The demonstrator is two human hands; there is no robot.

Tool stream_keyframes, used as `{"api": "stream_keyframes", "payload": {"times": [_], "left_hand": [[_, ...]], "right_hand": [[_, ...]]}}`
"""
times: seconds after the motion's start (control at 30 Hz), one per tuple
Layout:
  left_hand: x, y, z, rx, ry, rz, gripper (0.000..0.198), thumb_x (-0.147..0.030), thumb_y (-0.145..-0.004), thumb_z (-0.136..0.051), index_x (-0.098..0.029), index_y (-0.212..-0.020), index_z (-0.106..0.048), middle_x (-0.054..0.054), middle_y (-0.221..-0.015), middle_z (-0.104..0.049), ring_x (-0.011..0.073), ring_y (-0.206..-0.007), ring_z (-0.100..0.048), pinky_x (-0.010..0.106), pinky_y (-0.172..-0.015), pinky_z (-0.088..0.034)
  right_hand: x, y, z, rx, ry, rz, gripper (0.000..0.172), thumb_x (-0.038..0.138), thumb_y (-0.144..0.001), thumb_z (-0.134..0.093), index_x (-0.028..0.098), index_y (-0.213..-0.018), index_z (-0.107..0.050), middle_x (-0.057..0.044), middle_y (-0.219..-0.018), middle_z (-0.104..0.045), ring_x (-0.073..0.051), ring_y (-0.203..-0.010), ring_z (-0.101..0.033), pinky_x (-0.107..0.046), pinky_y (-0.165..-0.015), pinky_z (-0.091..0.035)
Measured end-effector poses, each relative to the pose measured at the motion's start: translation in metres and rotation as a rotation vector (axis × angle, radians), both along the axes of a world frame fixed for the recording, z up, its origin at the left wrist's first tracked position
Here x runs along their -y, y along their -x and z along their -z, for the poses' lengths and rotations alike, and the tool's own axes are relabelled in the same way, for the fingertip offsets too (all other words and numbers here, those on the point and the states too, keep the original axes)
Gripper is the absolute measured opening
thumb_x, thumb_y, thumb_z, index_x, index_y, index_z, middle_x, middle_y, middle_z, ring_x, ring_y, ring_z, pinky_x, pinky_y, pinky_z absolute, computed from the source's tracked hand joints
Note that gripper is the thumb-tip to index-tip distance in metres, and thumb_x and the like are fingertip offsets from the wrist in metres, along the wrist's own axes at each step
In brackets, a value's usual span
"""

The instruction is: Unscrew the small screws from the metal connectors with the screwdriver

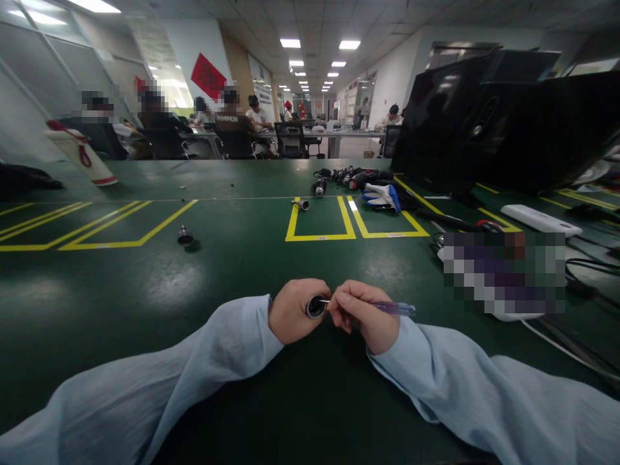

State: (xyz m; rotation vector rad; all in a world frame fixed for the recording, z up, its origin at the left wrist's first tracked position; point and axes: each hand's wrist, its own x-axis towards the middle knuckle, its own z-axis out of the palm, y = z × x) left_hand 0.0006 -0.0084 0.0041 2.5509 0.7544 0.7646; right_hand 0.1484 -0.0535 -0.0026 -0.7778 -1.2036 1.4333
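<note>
Near the middle of the green table, my left hand (296, 312) is wrapped round a small round metal part (316, 307) whose open, dark end faces me. My right hand (364, 311) grips a screwdriver with a translucent purple handle (400, 309). Its thin metal shaft points left and reaches the rim of the metal part's opening; whether the tip is inside cannot be made out. Both hands are close together above the table.
On the green table (232, 271) stand a metal part (185, 236) at left and another (302, 204) by yellow tape. Behind lie cables (339, 174) and a blue-white glove (382, 196). Black monitors (450, 123), a power strip (541, 220) and a white bottle (84, 155) flank them. People sit beyond.
</note>
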Motion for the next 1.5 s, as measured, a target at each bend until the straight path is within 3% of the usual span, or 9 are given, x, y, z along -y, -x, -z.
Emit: {"api": "stream_keyframes", "payload": {"times": [0.1, 0.2, 0.33, 0.5, 0.8, 1.13, 1.37, 1.5], "left_hand": [[0.0, 0.0, 0.0, -0.014, 0.001, 0.006, 0.015, -0.015, -0.073, -0.047, -0.016, -0.058, -0.046, -0.003, -0.053, -0.047, 0.0082, -0.05, -0.047, 0.019, -0.048, -0.034], [-0.001, 0.0, 0.001, -0.022, -0.005, 0.019, 0.017, -0.015, -0.072, -0.047, -0.016, -0.055, -0.043, -0.004, -0.052, -0.045, 0.0075, -0.047, -0.045, 0.018, -0.046, -0.033], [0.0, 0.0, 0.0, 0.002, 0.034, 0.056, 0.013, -0.01, -0.067, -0.047, -0.016, -0.056, -0.044, -0.003, -0.052, -0.047, 0.0079, -0.048, -0.046, 0.018, -0.047, -0.034], [0.0, -0.002, -0.001, 0.055, 0.112, 0.059, 0.013, -0.007, -0.066, -0.046, -0.015, -0.055, -0.046, -0.002, -0.053, -0.05, 0.0089, -0.05, -0.049, 0.019, -0.05, -0.037], [-0.001, -0.001, 0.0, -0.016, 0.074, 0.008, 0.014, -0.012, -0.067, -0.048, -0.016, -0.055, -0.043, -0.003, -0.051, -0.047, 0.0079, -0.047, -0.046, 0.018, -0.046, -0.034], [-0.001, -0.001, 0.001, 0.025, 0.087, 0.026, 0.014, -0.012, -0.067, -0.049, -0.016, -0.055, -0.045, -0.002, -0.051, -0.049, 0.0087, -0.048, -0.048, 0.019, -0.048, -0.035], [-0.001, -0.002, 0.0, -0.023, 0.081, -0.032, 0.015, -0.01, -0.066, -0.048, -0.016, -0.054, -0.043, -0.003, -0.05, -0.048, 0.0082, -0.047, -0.047, 0.018, -0.047, -0.034], [0.001, -0.002, 0.001, -0.057, 0.072, -0.051, 0.016, -0.011, -0.066, -0.049, -0.017, -0.053, -0.041, -0.004, -0.049, -0.045, 0.0078, -0.046, -0.045, 0.018, -0.046, -0.032]], "right_hand": [[0.005, 0.001, -0.002, 0.17, -0.112, 0.057, 0.024, 0.036, -0.078, -0.051, 0.014, -0.069, -0.057, 0.002, -0.053, -0.052, -0.005, -0.042, -0.04, -0.019, -0.04, -0.03], [0.006, 0.002, -0.003, 0.211, -0.1, 0.063, 0.026, 0.037, -0.078, -0.051, 0.014, -0.068, -0.057, 0.002, -0.054, -0.052, -0.005, -0.042, -0.039, -0.018, -0.039, -0.029], [-0.001, 0.001, 0.0, 0.022, 0.05, -0.056, 0.026, 0.038, -0.072, -0.057, 0.013, -0.065, -0.058, 0.001, -0.049, -0.055, -0.005, -0.037, -0.039, -0.017, -0.036, -0.029], [-0.005, 0.003, 0.0, -0.188, 0.21, -0.093, 0.025, 0.036, -0.064, -0.064, 0.013, -0.059, -0.059, 0.0, -0.044, -0.056, -0.005, -0.035, -0.039, -0.016, -0.032, -0.027], [-0.003, 0.003, 0.006, -0.081, 0.049, -0.028, 0.021, 0.033, -0.074, -0.059, 0.013, -0.066, -0.06, 0.001, -0.051, -0.057, -0.004, -0.038, -0.042, -0.015, -0.035, -0.029], [-0.007, 0.003, -0.002, -0.28, 0.304, -0.116, 0.022, 0.033, -0.06, -0.067, 0.012, -0.056, -0.061, -0.002, -0.044, -0.057, -0.005, -0.034, -0.04, -0.016, -0.031, -0.027], [-0.003, 0.005, 0.005, -0.164, 0.136, -0.047, 0.023, 0.035, -0.069, -0.063, 0.013, -0.063, -0.061, 0.0, -0.049, -0.057, -0.004, -0.036, -0.041, -0.015, -0.033, -0.029], [-0.003, 0.004, 0.006, -0.121, 0.127, -0.115, 0.023, 0.035, -0.07, -0.061, 0.012, -0.064, -0.061, 0.0, -0.05, -0.058, -0.004, -0.036, -0.042, -0.016, -0.034, -0.029]]}}
